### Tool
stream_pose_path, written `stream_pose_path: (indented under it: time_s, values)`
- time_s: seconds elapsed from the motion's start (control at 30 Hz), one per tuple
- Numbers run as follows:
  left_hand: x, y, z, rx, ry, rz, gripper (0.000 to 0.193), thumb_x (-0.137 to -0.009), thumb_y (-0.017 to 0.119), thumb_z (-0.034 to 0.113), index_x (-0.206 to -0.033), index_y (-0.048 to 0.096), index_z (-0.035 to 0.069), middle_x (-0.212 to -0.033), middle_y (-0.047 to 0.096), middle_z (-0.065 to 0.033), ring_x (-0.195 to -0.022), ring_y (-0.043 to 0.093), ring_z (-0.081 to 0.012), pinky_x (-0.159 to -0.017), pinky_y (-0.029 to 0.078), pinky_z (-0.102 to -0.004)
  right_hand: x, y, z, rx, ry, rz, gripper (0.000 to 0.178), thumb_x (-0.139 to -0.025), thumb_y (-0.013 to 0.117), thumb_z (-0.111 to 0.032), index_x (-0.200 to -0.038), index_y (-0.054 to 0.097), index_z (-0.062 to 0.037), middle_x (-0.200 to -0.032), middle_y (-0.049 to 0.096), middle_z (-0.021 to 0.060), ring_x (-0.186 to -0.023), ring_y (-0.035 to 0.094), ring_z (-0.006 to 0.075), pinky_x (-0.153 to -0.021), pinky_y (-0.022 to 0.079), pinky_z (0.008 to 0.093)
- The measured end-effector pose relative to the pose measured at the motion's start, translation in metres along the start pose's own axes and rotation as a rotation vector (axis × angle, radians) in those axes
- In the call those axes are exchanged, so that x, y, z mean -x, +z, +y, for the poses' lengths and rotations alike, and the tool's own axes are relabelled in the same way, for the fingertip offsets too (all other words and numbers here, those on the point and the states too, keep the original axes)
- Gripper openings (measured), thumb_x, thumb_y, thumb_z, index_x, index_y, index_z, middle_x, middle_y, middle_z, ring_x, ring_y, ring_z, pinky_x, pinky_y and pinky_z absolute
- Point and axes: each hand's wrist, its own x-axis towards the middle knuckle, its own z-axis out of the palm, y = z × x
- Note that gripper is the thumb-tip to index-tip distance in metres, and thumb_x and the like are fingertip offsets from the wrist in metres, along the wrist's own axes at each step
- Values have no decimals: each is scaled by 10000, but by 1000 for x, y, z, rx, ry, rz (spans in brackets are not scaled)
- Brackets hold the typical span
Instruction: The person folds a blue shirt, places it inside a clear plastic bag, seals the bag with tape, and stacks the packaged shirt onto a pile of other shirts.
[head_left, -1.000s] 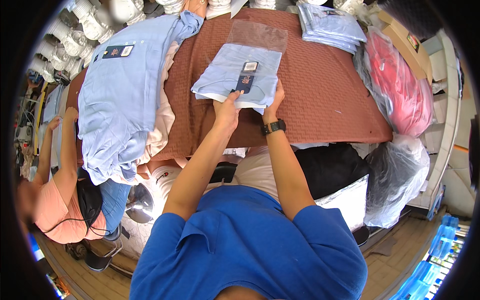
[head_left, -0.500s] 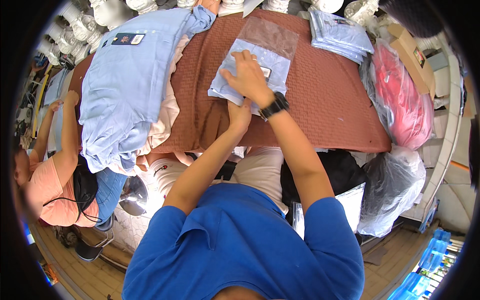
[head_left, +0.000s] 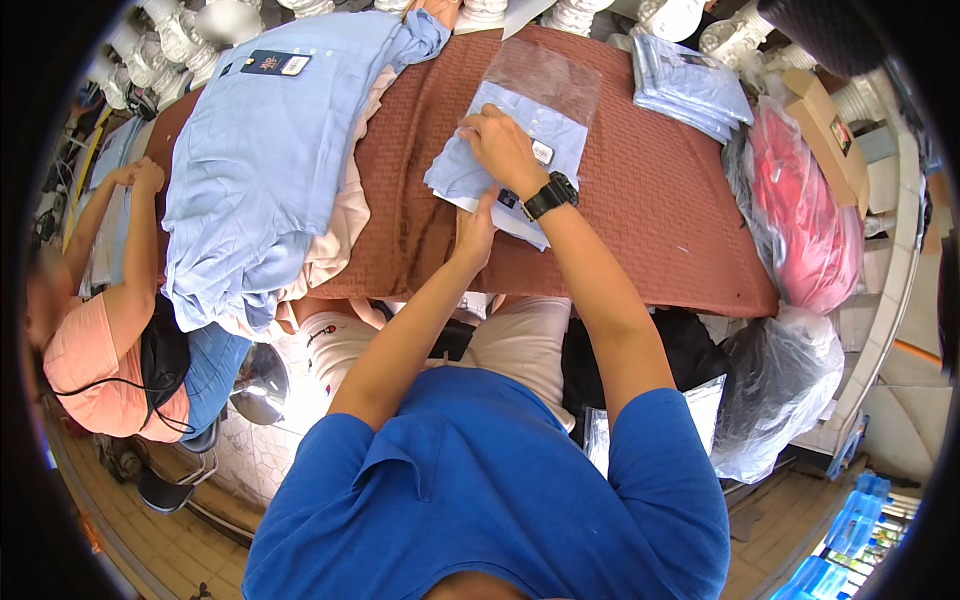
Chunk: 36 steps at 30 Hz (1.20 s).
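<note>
A folded light blue shirt (head_left: 560, 140) lies on the table, partly inside a clear plastic bag (head_left: 545, 72) whose far part is flat and see-through. My left hand (head_left: 476, 235) grips the near edge of the shirt, thumb on top and its other fingers hidden underneath. Above it, my right hand (head_left: 503, 148), with a black watch on the wrist, rests over the shirt. Its fingers are bent and drawn together at the bag's left side, appearing to pinch the plastic. A white tag (head_left: 542, 151) shows beside the right hand.
Unfolded light blue shirts (head_left: 255, 150) are heaped at the left of the brown-covered table (head_left: 650, 220). Packed shirts (head_left: 690, 85) are stacked far right, near a red bundle in plastic (head_left: 800, 210) and a cardboard box (head_left: 828, 135). Another person (head_left: 110, 350) sits at the left.
My right hand's spread fingers have bent and come together. The shirt's near edge has turned slightly and shows more white beneath, with my left thumb now on top.
</note>
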Motion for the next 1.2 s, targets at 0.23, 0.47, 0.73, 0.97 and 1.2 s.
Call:
stream_pose_path:
  time_s: [0.23,0.47,0.73,0.97,1.2]
  values:
    - [-9,-1,-11,-340,181,20,566,-945,587,53,-1459,359,-17,-1371,535,-157,-1229,537,-259,-1061,397,-367,2,10,1,9,13,60,178,-930,610,-144,-1015,742,-60,-1013,633,154,-936,667,365,-779,553,476]
    - [-12,0,-10,-425,232,-5,603,-957,559,37,-1500,304,-23,-1447,474,-183,-1310,482,-275,-1102,362,-367,3,-1,-7,-18,-17,83,173,-928,608,-130,-1002,747,-57,-973,621,139,-964,647,348,-808,544,460]
    - [-21,7,-12,-271,309,4,613,-969,554,43,-1517,286,-17,-1502,404,-175,-1384,413,-251,-1136,335,-367,33,-16,-16,-194,1,20,297,-884,671,-145,-1169,684,-59,-969,589,141,-939,593,340,-840,490,434]
    - [-28,-1,-11,-218,111,96,521,-930,634,-8,-1402,413,-7,-1333,549,-136,-1198,573,-241,-1020,476,-363,72,-65,19,270,6,0,553,-721,679,-56,-1269,609,-88,-1165,551,136,-1050,513,366,-911,455,460]
    - [-35,4,-24,-2,128,94,504,-936,610,-40,-1394,410,26,-1306,555,-130,-1167,594,-253,-974,520,-382,82,-54,52,407,-30,150,184,-834,612,-77,-972,729,-107,-945,638,44,-935,621,269,-782,511,400]
